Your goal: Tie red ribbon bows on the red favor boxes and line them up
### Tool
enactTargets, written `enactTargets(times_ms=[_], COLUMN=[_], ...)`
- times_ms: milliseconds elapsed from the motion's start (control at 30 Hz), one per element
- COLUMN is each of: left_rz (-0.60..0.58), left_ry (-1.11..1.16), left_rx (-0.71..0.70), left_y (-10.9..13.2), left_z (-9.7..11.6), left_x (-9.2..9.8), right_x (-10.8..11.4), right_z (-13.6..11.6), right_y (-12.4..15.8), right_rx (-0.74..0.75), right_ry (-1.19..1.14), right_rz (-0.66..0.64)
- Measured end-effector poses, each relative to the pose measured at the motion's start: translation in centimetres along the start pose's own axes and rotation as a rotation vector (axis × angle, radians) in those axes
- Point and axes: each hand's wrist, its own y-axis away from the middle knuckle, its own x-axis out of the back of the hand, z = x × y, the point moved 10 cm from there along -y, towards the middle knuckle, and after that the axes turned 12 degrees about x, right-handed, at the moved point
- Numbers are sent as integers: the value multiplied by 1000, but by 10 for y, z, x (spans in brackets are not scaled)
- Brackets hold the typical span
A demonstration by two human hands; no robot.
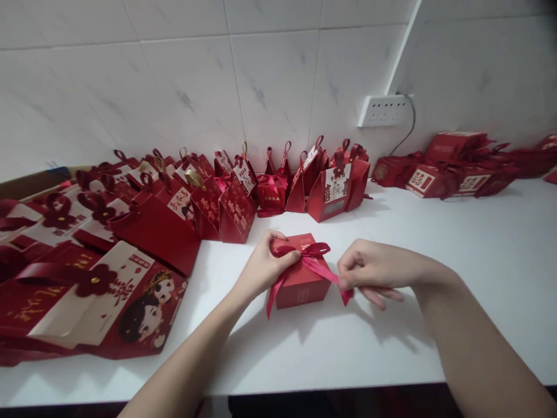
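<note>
Forearms [470,342]; red box [301,295] between, left hand [263,264] clamped on it, right hand [372,268] pinching ribbon [321,269].

The left hand [265,261] and the right hand [374,267] are both showing bare, with slender fingers [375,299]. The left forearm [191,354] and the right forearm [470,331] are likewise showing bare, each gradually broadening away from a narrow wrist. Whether a dark patch [282,404] below is belonging to clothing, shadow is obscuring.
</note>
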Motion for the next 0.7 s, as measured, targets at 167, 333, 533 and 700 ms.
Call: enactTargets(times_ms=[167, 333, 533, 700], left_rz=[27, 131, 123, 101], left_ry=[5, 2, 11, 41], left_rx=[-18, -61, -37, -17], left_y=[1, 3, 5, 5], left_z=[-1, 1, 2, 2], left_x=[0, 5, 4, 5], right_x=[-51, -91, -95, -102], right_z=[-11, 2, -1, -9], right_y=[6, -41, -63, -59], right_rx=[-48, -64, 105, 120], right_ry=[-120, -31, -196, -218], right_rz=[-196, 10, 216, 85])
